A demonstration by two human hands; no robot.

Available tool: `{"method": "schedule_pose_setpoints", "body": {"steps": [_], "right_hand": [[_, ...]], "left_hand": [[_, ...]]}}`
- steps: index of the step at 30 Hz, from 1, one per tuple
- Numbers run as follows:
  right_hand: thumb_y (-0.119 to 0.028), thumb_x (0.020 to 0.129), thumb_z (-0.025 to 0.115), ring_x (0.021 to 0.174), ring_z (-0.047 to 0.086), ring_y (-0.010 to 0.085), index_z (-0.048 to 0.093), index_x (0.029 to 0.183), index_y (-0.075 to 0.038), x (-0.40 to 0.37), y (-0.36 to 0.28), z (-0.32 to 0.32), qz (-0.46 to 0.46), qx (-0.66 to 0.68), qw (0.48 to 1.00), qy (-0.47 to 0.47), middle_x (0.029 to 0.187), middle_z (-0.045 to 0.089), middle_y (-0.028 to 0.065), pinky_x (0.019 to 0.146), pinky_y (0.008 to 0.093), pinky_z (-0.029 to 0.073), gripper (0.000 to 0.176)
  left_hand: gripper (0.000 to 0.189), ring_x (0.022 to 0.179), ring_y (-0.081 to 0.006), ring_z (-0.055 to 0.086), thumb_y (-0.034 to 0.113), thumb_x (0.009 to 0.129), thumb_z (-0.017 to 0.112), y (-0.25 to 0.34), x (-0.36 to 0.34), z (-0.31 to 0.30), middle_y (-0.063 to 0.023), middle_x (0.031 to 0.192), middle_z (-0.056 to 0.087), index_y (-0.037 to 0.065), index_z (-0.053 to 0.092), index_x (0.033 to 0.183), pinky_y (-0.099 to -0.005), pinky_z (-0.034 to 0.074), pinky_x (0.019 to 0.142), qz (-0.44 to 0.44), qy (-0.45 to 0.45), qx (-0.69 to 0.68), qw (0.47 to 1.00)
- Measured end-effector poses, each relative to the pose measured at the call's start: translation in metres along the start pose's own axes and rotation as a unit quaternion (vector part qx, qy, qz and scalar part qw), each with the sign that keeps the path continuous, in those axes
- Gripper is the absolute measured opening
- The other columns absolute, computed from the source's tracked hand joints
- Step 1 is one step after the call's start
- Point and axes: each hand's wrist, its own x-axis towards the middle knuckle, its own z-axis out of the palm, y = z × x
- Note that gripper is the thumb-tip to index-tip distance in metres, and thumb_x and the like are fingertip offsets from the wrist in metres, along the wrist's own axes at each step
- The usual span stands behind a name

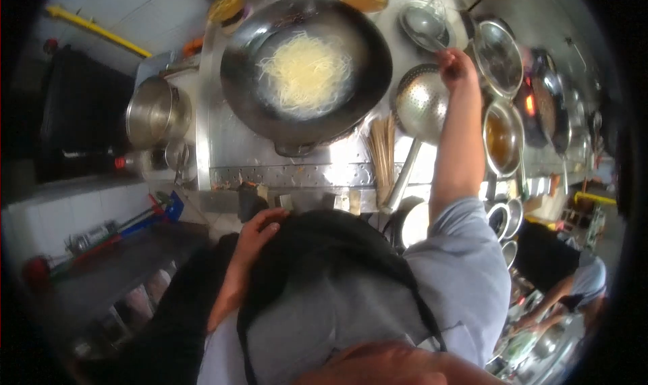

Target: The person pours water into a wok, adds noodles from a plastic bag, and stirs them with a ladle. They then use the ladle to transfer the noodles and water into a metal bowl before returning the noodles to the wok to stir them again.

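My right hand [457, 71] reaches forward, its fingers closed round the handle of a ladle [426, 26]. The ladle's round metal bowl rests over a pan at the back of the stove. Beneath my right forearm lies a large perforated skimmer [420, 101], its long handle pointing towards me. A black wok [243, 88] stands left of it, with pale noodles [307, 74] heaped in the middle. Against the front of my dark apron [324, 240] is my left hand [262, 231], fingers loosely extended and holding nothing visible.
Long wooden chopsticks [383, 148] lie right of the wok. A steel pot [156, 111] stands to the left. Rightward are a mesh strainer [499, 57], a bowl of brown liquid [501, 138] and a glowing burner [530, 105]. Another person [587, 280] works at lower right.
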Motion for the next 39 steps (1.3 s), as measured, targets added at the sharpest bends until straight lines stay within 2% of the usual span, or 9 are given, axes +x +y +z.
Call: {"method": "schedule_pose_setpoints", "body": {"steps": [5, 6, 8, 10, 19, 23, 34, 38, 39], "right_hand": [[-0.011, 0.095, 0.05, 0.051, 0.046, 0.0079, 0.056, 0.105, 0.011, -0.035, 0.012, 0.014, -0.123, -0.107, 0.987, 0.015, 0.066, 0.052, -0.0004, 0.044, 0.0175, 0.039, 0.025], [-0.011, 0.096, 0.048, 0.052, 0.046, 0.0063, 0.052, 0.113, 0.012, -0.013, -0.001, -0.014, -0.088, -0.103, 0.983, -0.125, 0.066, 0.051, -0.0008, 0.041, 0.0171, 0.037, 0.029], [-0.013, 0.097, 0.045, 0.053, 0.046, 0.0049, 0.042, 0.127, 0.014, -0.061, 0.005, 0.033, -0.092, -0.121, 0.988, -0.028, 0.07, 0.05, -0.0011, 0.043, 0.0156, 0.042, 0.041], [-0.016, 0.097, 0.048, 0.054, 0.049, 0.005, 0.042, 0.127, 0.015, -0.055, -0.01, 0.038, 0.001, -0.099, 0.984, -0.147, 0.078, 0.056, 0.002, 0.044, 0.0156, 0.045, 0.044], [-0.016, 0.099, 0.044, 0.054, 0.05, 0.0046, 0.042, 0.13, 0.015, -0.095, 0.029, 0.172, 0.005, -0.219, 0.955, -0.198, 0.079, 0.056, 0.0003, 0.043, 0.017, 0.047, 0.044], [-0.013, 0.1, 0.038, 0.056, 0.051, 0.0058, 0.042, 0.125, 0.017, -0.11, 0.081, 0.231, 0.046, -0.146, 0.937, -0.313, 0.083, 0.052, 0.0051, 0.044, 0.0177, 0.047, 0.039], [-0.014, 0.094, 0.05, 0.052, 0.044, 0.0026, 0.048, 0.121, 0.013, -0.158, 0.275, 0.372, 0.137, -0.251, 0.899, -0.332, 0.075, 0.052, -0.0031, 0.042, 0.016, 0.035, 0.038], [-0.03, 0.091, 0.054, 0.051, 0.048, 0.0106, 0.059, 0.081, -0.01, -0.178, 0.339, 0.389, 0.055, -0.463, 0.818, -0.337, 0.063, 0.051, -0.0035, 0.041, 0.0223, 0.033, 0.023], [-0.03, 0.091, 0.054, 0.052, 0.051, 0.0127, 0.059, 0.082, -0.009, -0.167, 0.356, 0.387, 0.041, -0.485, 0.808, -0.333, 0.064, 0.053, -0.0017, 0.04, 0.0249, 0.036, 0.023]], "left_hand": [[0.036, 0.121, -0.0185, 0.055, 0.016, 0.095, 0.063, -0.023, 0.005, -0.012, -0.0077, 0.126, 0.063, 0.004, 0.058, 0.129, -0.0334, 0.042, 0.104, 0.046, -0.013, 0.039, 0.998], [0.036, 0.119, -0.0177, 0.056, 0.017, 0.095, 0.063, -0.022, 0.004, -0.013, -0.0078, 0.124, 0.063, 0.004, 0.059, 0.128, -0.0329, 0.043, 0.103, 0.051, -0.013, 0.02, 0.998], [0.036, 0.117, -0.0169, 0.057, 0.018, 0.095, 0.064, -0.023, 0.003, -0.017, -0.0079, 0.123, 0.063, 0.004, 0.059, 0.128, -0.0324, 0.044, 0.102, 0.06, 0.006, -0.008, 0.998], [0.036, 0.113, -0.0154, 0.059, 0.019, 0.095, 0.064, -0.03, 0.006, -0.023, -0.008, 0.12, 0.064, 0.004, 0.059, 0.128, -0.0314, 0.045, 0.1, 0.08, -0.037, -0.03, 0.996], [0.035, 0.109, -0.0159, 0.061, 0.014, 0.095, 0.064, -0.067, -0.007, -0.056, -0.0087, 0.117, 0.066, 0.002, 0.058, 0.127, -0.0311, 0.048, 0.096, 0.168, -0.017, -0.043, 0.985], [0.035, 0.109, -0.0162, 0.061, 0.014, 0.096, 0.063, -0.075, -0.031, -0.073, -0.0095, 0.118, 0.066, 0.002, 0.057, 0.128, -0.0311, 0.048, 0.096, 0.18, 0.016, -0.053, 0.982], [0.034, 0.116, -0.0175, 0.059, 0.011, 0.096, 0.062, -0.104, -0.084, -0.107, -0.0095, 0.123, 0.064, 0.002, 0.057, 0.129, -0.0318, 0.046, 0.1, 0.18, 0.089, -0.107, 0.974], [0.034, 0.118, -0.0174, 0.058, 0.009, 0.096, 0.061, -0.107, -0.105, -0.112, -0.0089, 0.124, 0.064, 0.002, 0.057, 0.129, -0.0319, 0.045, 0.102, 0.159, 0.102, -0.118, 0.975], [0.034, 0.119, -0.0175, 0.057, 0.008, 0.096, 0.061, -0.114, -0.107, -0.113, -0.0086, 0.125, 0.063, 0.002, 0.057, 0.129, -0.0318, 0.044, 0.102, 0.167, 0.108, -0.126, 0.972]]}}
